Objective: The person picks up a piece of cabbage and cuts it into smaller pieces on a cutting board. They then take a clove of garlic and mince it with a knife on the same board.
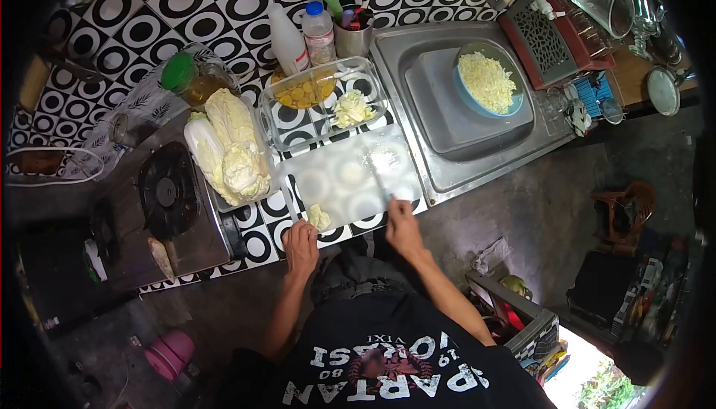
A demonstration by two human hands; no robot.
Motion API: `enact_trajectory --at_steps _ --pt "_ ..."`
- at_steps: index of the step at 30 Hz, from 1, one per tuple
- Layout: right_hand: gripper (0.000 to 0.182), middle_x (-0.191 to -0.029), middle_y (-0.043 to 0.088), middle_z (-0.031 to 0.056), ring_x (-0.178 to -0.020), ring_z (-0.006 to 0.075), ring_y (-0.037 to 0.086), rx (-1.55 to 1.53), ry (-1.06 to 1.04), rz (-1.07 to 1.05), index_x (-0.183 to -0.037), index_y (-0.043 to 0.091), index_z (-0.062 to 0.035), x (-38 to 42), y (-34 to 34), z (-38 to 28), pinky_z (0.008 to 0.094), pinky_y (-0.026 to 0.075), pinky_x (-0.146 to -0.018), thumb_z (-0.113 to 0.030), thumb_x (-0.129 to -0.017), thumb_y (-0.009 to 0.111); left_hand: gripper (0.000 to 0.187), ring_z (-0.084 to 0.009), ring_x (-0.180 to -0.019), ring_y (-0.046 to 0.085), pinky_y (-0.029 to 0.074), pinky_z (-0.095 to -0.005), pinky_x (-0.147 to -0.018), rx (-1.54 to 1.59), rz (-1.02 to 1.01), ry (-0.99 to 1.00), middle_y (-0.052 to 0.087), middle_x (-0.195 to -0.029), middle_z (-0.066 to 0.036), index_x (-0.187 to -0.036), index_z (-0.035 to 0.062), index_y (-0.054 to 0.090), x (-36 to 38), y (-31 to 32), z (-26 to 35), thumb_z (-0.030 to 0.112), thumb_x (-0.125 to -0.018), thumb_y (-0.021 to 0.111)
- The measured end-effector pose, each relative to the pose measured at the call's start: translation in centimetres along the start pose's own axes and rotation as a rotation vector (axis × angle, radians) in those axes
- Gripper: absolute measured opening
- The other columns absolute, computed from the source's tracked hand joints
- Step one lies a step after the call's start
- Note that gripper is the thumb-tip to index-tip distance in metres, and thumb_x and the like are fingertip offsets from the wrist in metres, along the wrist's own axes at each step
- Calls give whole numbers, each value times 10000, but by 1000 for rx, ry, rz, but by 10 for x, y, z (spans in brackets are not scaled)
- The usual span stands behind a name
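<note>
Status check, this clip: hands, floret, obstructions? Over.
Left hand at near edge of board, contact unclear. Right hand gripping knife, blade over board. Floret on board, beside left hand. Nothing visible between knife and floret.

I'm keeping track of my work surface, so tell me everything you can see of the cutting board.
The cutting board is a translucent, whitish, plastic-looking rectangle lying flat on the tiled counter; tile circles show through. Its far right part looks brighter. A cauliflower piece sits at its near left corner, beside the left hand. The knife in the right hand extends over it; whether the blade touches is unclear.
</note>
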State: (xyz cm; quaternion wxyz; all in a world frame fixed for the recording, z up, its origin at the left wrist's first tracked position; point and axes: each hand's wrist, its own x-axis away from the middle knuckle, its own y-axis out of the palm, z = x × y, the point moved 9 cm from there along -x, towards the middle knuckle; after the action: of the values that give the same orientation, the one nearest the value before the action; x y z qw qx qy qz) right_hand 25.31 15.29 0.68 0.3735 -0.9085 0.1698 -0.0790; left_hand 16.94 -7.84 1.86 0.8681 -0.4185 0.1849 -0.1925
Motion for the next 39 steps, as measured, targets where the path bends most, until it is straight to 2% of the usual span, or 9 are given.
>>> enact_trajectory --at_steps 8,11,16,19,27,31,33,35,39 --pt "593 -1101 464 225 -899 413 563 74 214 60 -1313 393 -30 -16 -53 50 439 479 -773 38 -737 517 138 -303 -1016 528 356 -429 -870 5 -17 -25 560 -1010 -136 -938 38 542 4 4 -4 160 -910 482" --pt "594 -1106 465 217 -883 398 577 94 85 99 -1316 391 -32 -14 -47 26 434 495 -739 36 -740 518 144 -309 -1009 530 356 -431 -871 4 -5 -27 560 -1011 -139 -941 35 542 4 3 -3 163 -909 483" --pt "592 -1095 467 196 -742 389 581 -62 -193 -172 -1302 397 -42 8 24 -54 445 501 -645 38 -732 533 155 -316 -991 532 358 -435 -865 16 10 -45 562 -1012 -148 -949 28 542 0 2 -1 167 -907 487" --pt "588 -1107 448 196 -754 397 575 -80 -168 -391 -1296 391 -49 18 54 -65 444 500 -660 32 -730 528 162 -315 -978 534 356 -433 -860 12 10 -59 564 -1015 -149 -951 24 542 0 0 -3 170 -906 487" --pt "565 -1057 483 211 -874 382 558 74 59 137 -1296 410 -4 -13 -45 32 408 484 -745 65 -742 498 163 -297 -963 542 348 -409 -838 4 -9 -63 572 -1011 -134 -943 29 545 0 2 -6 175 -908 482" --pt "532 -1025 492 212 -882 361 543 35 150 124 -1275 441 18 -14 -52 32 392 463 -768 86 -751 501 135 -288 -945 546 351 -409 -828 -2 27 -53 575 -986 -114 -924 39 547 -1 0 -8 162 -895 503" --pt "573 -1059 486 215 -879 386 557 39 13 110 -1304 408 -8 -7 -36 12 403 483 -750 60 -745 511 117 -282 -934 548 354 -410 -825 -7 40 -49 576 -973 -102 -915 42 548 -2 -1 -7 152 -887 520" --pt "570 -1059 488 187 -798 381 579 -35 -117 38 -1288 430 -30 1 -11 -16 424 498 -667 60 -733 526 114 -285 -926 549 354 -409 -822 0 42 -50 576 -970 -103 -915 43 546 -4 -2 -4 150 -884 524" --pt "562 -1074 462 189 -775 393 580 -119 -182 -319 -1282 404 -25 19 41 -56 442 499 -669 50 -739 523 136 -293 -946 543 351 -402 -835 8 32 -70 575 -978 -118 -928 36 552 -3 -1 -4 156 -885 506"
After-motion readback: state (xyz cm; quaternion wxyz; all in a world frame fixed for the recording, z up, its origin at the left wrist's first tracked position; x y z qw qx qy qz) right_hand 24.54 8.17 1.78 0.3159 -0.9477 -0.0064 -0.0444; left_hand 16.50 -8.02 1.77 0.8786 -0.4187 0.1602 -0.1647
